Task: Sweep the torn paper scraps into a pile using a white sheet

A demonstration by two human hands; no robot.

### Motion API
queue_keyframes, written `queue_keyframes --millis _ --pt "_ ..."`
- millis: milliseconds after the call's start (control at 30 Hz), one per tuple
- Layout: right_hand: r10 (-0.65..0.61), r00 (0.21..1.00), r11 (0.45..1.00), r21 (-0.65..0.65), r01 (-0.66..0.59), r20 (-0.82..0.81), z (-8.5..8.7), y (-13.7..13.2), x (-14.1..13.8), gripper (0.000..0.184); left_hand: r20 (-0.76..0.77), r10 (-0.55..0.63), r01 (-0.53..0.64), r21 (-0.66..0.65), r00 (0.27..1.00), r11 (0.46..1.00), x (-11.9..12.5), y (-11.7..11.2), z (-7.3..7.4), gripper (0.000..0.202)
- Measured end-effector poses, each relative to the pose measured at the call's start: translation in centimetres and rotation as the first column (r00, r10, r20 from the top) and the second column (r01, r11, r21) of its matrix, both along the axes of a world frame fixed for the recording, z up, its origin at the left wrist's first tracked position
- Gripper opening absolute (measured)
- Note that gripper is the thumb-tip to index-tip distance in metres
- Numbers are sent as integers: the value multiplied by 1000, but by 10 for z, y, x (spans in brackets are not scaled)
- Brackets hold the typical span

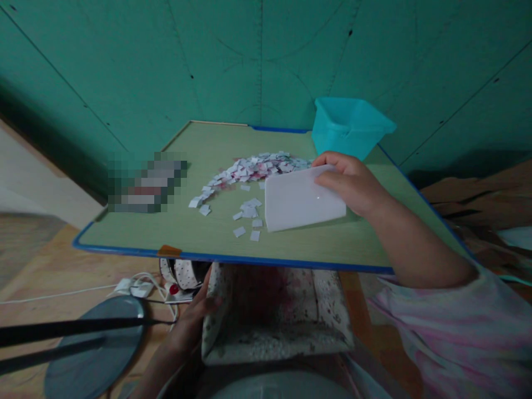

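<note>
My right hand (351,183) pinches the upper right corner of a flat white plastic scraper (305,199), thumb on the near face. The scraper is tilted over the tabletop, its left edge beside a few loose white paper squares (249,210). Behind it, a curved heap of small paper squares (266,165), some tinged pink, stretches across the table and is partly covered by the scraper. Below the front edge, my left hand (195,318) holds the left side of an open, stained, speckled box (282,343). Some of its fingers are hidden by the box.
The pale green table (133,235) has a blue edge. A turquoise bin (366,124) stands at its back right, against the green wall (257,66). A blurred-out flat object (152,185) lies at left. On the floor are a round grey lid-like disc (103,349) and a power strip (133,288) with cables.
</note>
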State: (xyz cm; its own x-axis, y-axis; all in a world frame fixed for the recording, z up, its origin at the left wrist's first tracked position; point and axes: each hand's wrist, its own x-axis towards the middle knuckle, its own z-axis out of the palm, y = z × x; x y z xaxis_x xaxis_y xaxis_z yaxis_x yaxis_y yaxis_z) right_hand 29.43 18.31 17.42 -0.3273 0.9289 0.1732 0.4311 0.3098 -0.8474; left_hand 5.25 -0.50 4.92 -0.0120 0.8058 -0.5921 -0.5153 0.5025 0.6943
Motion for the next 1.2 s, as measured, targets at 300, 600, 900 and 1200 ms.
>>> queue_keyframes --millis 300,600,900,1200 --pt "-47 999 993 111 45 10 -3 1 -3 15 40 105 -101 -107 994 989 -7 8 -28 101" --pt "-84 992 971 230 60 95 4 -5 -1 12 8 98 -97 -61 995 993 -1 7 -18 103" --pt "17 994 971 237 -43 109 -2 -6 -6 16 27 31 -33 46 999 998 0 5 -3 76" --pt "-85 992 961 270 58 91 4 -8 -3 14 36 69 -64 -128 997 990 -12 17 -32 106"
